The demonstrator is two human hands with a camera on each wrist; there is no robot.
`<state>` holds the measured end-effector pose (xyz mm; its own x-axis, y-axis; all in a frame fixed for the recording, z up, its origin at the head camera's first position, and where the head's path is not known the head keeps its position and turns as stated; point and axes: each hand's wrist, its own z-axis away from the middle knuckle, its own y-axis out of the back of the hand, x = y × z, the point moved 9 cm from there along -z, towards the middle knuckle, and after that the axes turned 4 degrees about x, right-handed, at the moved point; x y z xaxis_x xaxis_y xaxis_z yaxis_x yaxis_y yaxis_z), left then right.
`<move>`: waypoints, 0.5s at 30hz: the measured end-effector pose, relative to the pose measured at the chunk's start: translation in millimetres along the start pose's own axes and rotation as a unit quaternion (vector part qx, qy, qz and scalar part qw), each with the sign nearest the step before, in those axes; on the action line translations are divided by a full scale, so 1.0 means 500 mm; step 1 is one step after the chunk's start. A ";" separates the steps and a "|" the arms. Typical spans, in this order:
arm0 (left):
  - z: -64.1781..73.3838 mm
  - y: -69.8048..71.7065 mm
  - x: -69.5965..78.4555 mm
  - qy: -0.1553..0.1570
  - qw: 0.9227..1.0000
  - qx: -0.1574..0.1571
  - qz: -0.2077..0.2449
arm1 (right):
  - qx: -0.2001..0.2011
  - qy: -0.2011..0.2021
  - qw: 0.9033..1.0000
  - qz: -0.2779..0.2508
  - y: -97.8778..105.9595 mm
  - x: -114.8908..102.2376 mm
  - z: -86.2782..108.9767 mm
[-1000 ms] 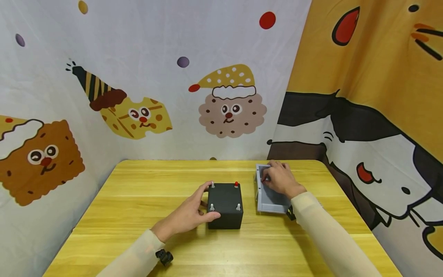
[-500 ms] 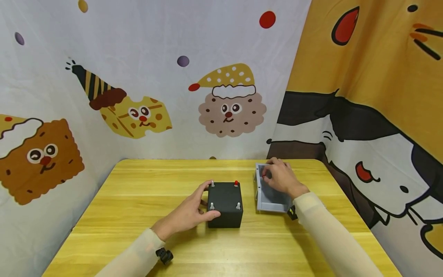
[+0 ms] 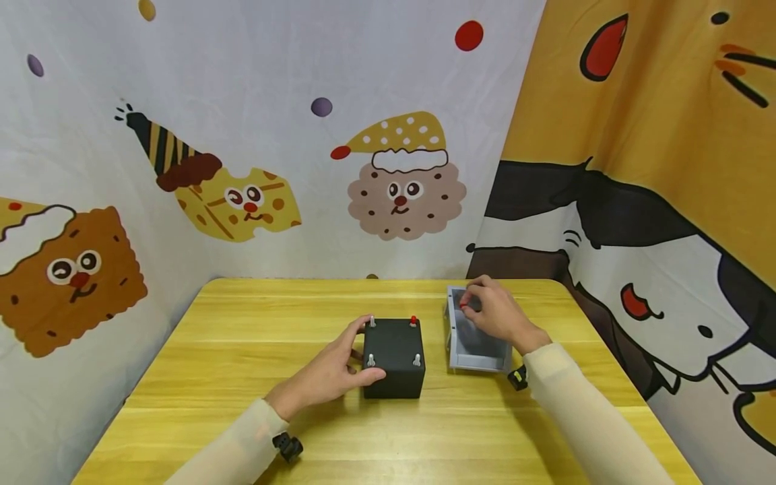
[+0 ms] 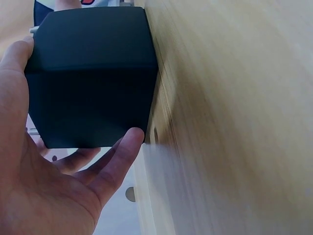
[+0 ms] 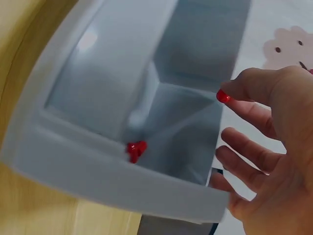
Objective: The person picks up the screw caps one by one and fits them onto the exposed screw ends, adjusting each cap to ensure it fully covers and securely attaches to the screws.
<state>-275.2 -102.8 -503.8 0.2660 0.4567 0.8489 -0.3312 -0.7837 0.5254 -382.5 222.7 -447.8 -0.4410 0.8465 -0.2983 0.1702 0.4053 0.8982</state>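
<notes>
A black box [image 3: 393,364] stands on the table with a metal toggle-like post near each top corner. The back right post carries a red cap [image 3: 413,320]. My left hand [image 3: 330,374] grips the box from its left side, thumb at the near top edge and index finger at the far left corner; the left wrist view shows other fingers against a side. Over the grey bin [image 3: 479,362], my right hand [image 3: 498,313] pinches a small red cap [image 5: 223,96] between thumb and index finger. More red caps [image 5: 136,151] lie inside the bin.
The yellow wood-grain table [image 3: 242,316] reaches back to a printed cloth [image 3: 273,81] hung behind and along the sides. The grey bin stands to the right of the box, with a gap between them.
My right hand has come up slightly and back to the right within the bin, and the pinched red cap now shows at its fingertips. The left hand and box stay put.
</notes>
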 end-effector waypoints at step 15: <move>-0.001 0.003 -0.003 0.002 1.000 -0.004 -0.012 | -0.031 -0.006 0.997 -0.071 0.024 -0.053 0.020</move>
<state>-276.5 -104.4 -504.1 0.2694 0.4773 0.8364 -0.3322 -0.7692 0.5459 -360.1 208.7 -432.2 -0.4457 0.7865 -0.4276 0.0515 0.4993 0.8649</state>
